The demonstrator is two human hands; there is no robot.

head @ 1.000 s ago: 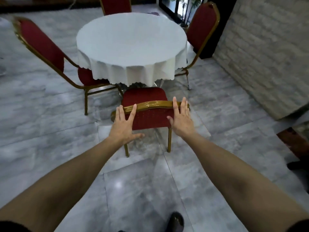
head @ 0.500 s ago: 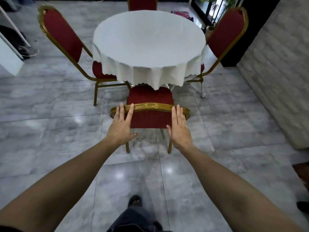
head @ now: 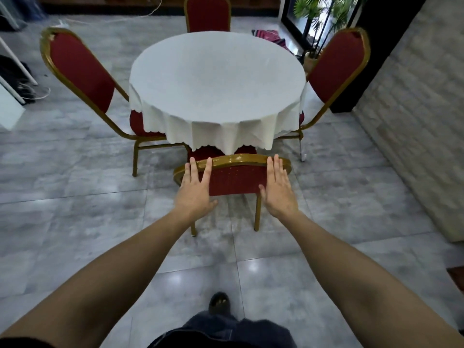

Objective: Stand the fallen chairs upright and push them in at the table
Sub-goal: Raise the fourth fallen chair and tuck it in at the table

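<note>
At the table (head: 216, 79), both hands (flat, fingers spread) press the near chair (head: 234, 179).

The floor (head: 75, 222) is of large grey marble-like tiles with thin joints, glossy, and it carries soft white reflections of a light from above. On the right side stands a wall of pale rough stone bricks (head: 414, 116). Beside it a dark door frame (head: 391, 46) rises, and behind glass a green palm plant (head: 316, 11) is seen. At far left lie black cables (head: 22, 84) near a white board (head: 7, 106).
</note>
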